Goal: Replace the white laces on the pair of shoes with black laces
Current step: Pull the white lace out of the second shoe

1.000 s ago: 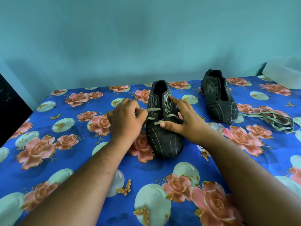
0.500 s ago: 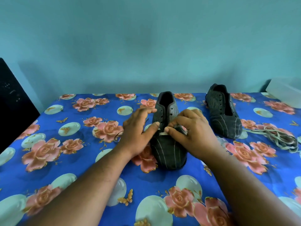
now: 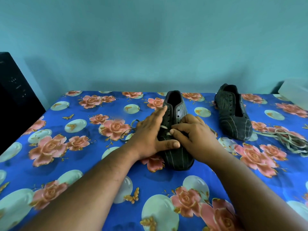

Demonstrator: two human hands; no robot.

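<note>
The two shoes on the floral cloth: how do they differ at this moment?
The near shoe still carries a white lace across its lower eyelets; the far shoe shows bare eyelets. The near shoe is held by the left hand and right hand; the far shoe is untouched. Both are dark, pinstriped, with toes toward the camera.

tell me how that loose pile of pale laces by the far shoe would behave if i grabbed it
The pile of pale laces lies in slack, tangled loops on the cloth, so it would likely be floppy and dangle. The flat strands look light. Since the loops overlap, a grab may lift the whole bunch, possibly dragging the strand that runs toward the far shoe.
</note>
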